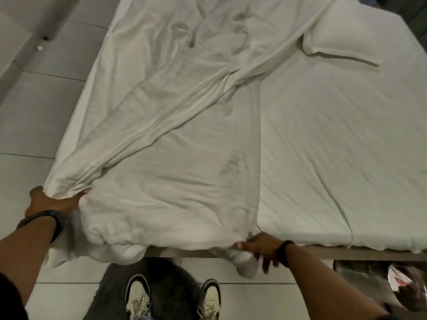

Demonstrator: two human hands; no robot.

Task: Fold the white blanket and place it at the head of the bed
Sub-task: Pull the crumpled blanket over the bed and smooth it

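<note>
Standing at the bed's (346, 135) foot, both hands, left hand (49, 200) and right hand (260, 247), are closed on the white blanket's (161, 169) near corners, probably to square it for folding

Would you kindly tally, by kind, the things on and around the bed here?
White blanket: 1
Pillow: 1
Hands, left and right, gripping the blanket: 2
Sneakers: 2
Dark rug: 1
Total: 7

The blanket (175, 125) runs off the top edge (pillow (351, 31) too).
</note>
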